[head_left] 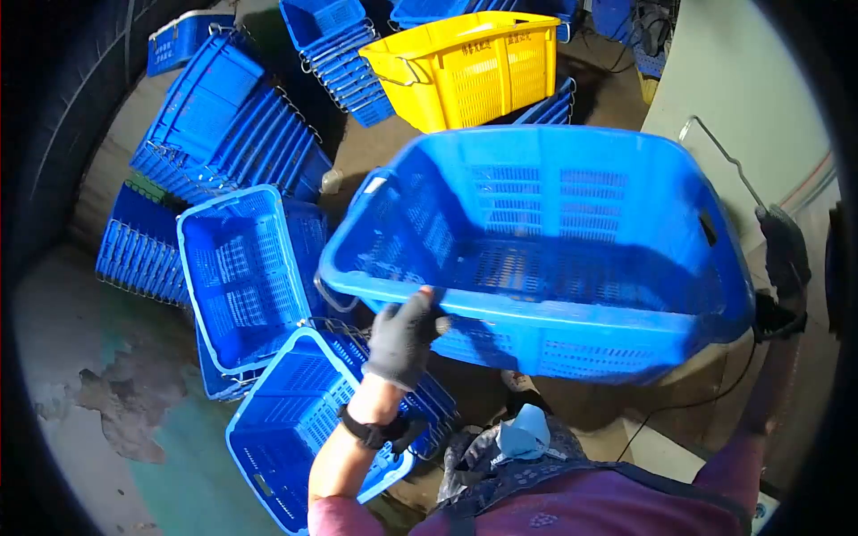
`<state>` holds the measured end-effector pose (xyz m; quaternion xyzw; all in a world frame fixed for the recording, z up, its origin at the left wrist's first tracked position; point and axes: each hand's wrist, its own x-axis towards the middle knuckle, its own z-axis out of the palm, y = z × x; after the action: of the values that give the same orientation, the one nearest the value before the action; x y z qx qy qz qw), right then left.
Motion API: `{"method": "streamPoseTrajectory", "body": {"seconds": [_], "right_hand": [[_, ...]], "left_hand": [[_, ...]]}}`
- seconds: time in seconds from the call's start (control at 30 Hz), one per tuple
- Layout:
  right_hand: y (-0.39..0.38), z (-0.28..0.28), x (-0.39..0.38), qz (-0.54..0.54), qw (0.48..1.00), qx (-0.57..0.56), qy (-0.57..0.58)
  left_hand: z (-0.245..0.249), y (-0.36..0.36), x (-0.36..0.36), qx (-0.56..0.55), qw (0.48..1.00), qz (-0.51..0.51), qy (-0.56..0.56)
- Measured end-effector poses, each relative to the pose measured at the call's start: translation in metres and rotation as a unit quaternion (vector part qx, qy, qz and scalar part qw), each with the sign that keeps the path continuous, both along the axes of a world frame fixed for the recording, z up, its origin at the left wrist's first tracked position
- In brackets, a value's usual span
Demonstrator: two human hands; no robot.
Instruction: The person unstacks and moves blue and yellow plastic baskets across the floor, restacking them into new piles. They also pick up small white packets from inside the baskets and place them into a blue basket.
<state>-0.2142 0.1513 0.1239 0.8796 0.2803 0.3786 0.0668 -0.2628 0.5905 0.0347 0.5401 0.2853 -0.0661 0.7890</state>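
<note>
A large blue plastic crate (536, 304) with slotted walls is in front of me, tilted so its inside shows; nothing lies in it. My left hand (402, 341), in a dark grey glove, is closed on its near rim toward the left corner, thumb over the edge. At the right end, my right hand (785, 255), in a dark glove, is closed around the crate's bent wire handle (726, 154), its fingers partly turned from view. Another wire handle (332, 295) hangs at the crate's left end.
Nested stacks of blue crates (237, 125) with wire handles stand at the left and back. Two crates (246, 281) (295, 429) top stacks beside my left arm. A yellow crate (465, 71) sits behind. A pale wall or panel (746, 80) rises at right; the floor (125, 402) is worn.
</note>
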Motion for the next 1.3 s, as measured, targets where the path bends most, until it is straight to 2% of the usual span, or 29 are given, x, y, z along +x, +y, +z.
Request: {"method": "streamPoseTrajectory", "body": {"seconds": [0.03,0.07,0.13,0.23,0.4,0.47,0.5,0.53,0.57,0.63,0.67,0.7,0.77,0.8,0.83,0.87,0.9,0.93,0.97,1.0,1.03,1.07,1.13,1.2,1.23,1.27,1.3], "right_hand": [[-0.001,0.004,0.002,-0.001,0.999,0.011,0.034],[-0.001,0.005,0.008,-0.002,0.998,0.020,0.057],[0.007,0.000,0.022,0.000,0.995,0.033,0.093],[0.014,-0.022,0.040,0.016,0.990,0.052,0.130],[0.050,-0.061,0.093,0.070,0.980,0.065,0.177],[0.065,-0.068,0.113,0.095,0.976,0.063,0.184],[0.071,-0.069,0.122,0.106,0.974,0.063,0.187],[0.078,-0.068,0.130,0.116,0.973,0.060,0.190],[0.083,-0.067,0.138,0.125,0.972,0.058,0.192],[0.089,-0.059,0.149,0.141,0.970,0.046,0.193],[0.093,-0.057,0.152,0.146,0.969,0.043,0.195],[0.094,-0.052,0.156,0.152,0.967,0.043,0.201],[0.094,-0.047,0.153,0.156,0.959,0.075,0.223],[0.095,-0.052,0.147,0.153,0.948,0.119,0.252],[0.096,-0.059,0.138,0.151,0.919,0.205,0.301],[0.095,-0.071,0.130,0.153,0.841,0.344,0.388],[0.104,-0.087,0.121,0.173,0.692,0.503,0.487],[0.123,-0.102,0.114,0.210,0.490,0.638,0.555],[0.142,-0.120,0.112,0.212,0.314,0.704,0.601],[0.164,-0.147,0.114,0.173,0.176,0.728,0.640],[0.190,-0.182,0.117,0.113,0.078,0.729,0.671],[0.223,-0.211,0.112,-0.020,0.093,0.767,0.635],[0.230,-0.381,0.110,0.118,-0.088,0.675,0.723],[0.277,-0.385,0.071,-0.213,0.064,0.710,0.668],[0.287,-0.405,0.056,-0.220,0.058,0.696,0.682],[0.294,-0.435,0.043,-0.248,0.039,0.680,0.689],[0.301,-0.453,0.030,-0.274,0.023,0.665,0.694]], "left_hand": [[-0.001,-0.010,0.007,0.022,0.999,-0.025,0.005],[-0.025,-0.013,0.013,-0.013,0.999,0.002,0.039],[-0.070,-0.017,0.025,-0.057,0.998,0.004,0.037],[-0.134,-0.013,0.033,-0.046,0.992,0.012,0.119],[-0.184,0.030,0.043,-0.037,0.991,0.007,0.126],[-0.180,0.052,0.052,-0.050,0.991,0.052,0.114],[-0.183,0.068,0.055,0.005,0.995,0.040,0.087],[-0.161,0.081,0.061,0.083,0.996,-0.004,0.042],[-0.152,0.096,0.070,0.070,0.994,0.038,0.078],[-0.138,0.131,0.089,0.087,0.994,0.048,0.036],[-0.133,0.151,0.097,0.117,0.992,0.048,0.015],[-0.108,0.157,0.104,0.149,0.987,0.064,-0.017],[-0.086,0.193,0.119,0.271,0.961,0.051,-0.032],[-0.085,0.210,0.128,0.226,0.969,0.082,-0.057],[-0.061,0.218,0.132,0.227,0.967,0.077,-0.087],[-0.045,0.220,0.135,0.215,0.965,0.103,-0.113],[-0.023,0.221,0.133,0.212,0.963,0.090,-0.137],[-0.032,0.251,0.139,0.232,0.966,0.056,-0.095],[-0.038,0.263,0.141,0.355,0.933,0.060,-0.018],[-0.045,0.275,0.139,0.471,0.878,0.061,0.060],[-0.065,0.291,0.131,0.616,0.785,0.019,0.069],[-0.074,0.281,0.112,0.606,0.794,-0.001,0.042],[-0.092,0.267,0.056,0.507,0.853,-0.106,-0.058],[-0.062,0.236,-0.017,0.590,0.788,-0.164,0.066],[-0.070,0.241,-0.061,0.559,0.824,-0.087,0.034],[-0.078,0.254,-0.106,0.511,0.856,-0.023,0.079],[-0.063,0.253,-0.147,0.454,0.880,0.028,0.133]]}}
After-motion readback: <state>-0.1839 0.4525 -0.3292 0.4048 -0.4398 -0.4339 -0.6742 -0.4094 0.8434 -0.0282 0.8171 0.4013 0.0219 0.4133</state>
